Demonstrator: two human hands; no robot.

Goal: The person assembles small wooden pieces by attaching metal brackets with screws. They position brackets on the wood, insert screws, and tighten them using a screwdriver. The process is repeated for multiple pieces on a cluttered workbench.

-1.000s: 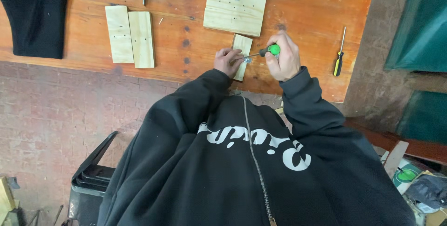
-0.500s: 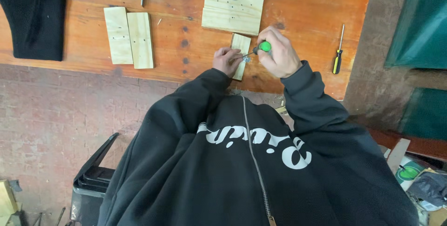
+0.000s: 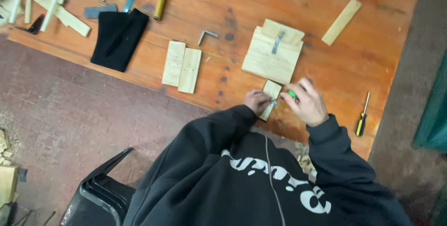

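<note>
While pinching a small wood block [image 3: 270, 96], left hand [image 3: 255, 101] closed | right hand [image 3: 307, 102] wrapped around green-handled screwdriver [image 3: 289, 95]

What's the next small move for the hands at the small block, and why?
Probably keep turning the green-handled screwdriver with the right hand while the left hand steadies the small wood block. The tip meets a small metal piece on the block right at the left fingertips, and the block sits at the table edge, so it could shift.
</note>
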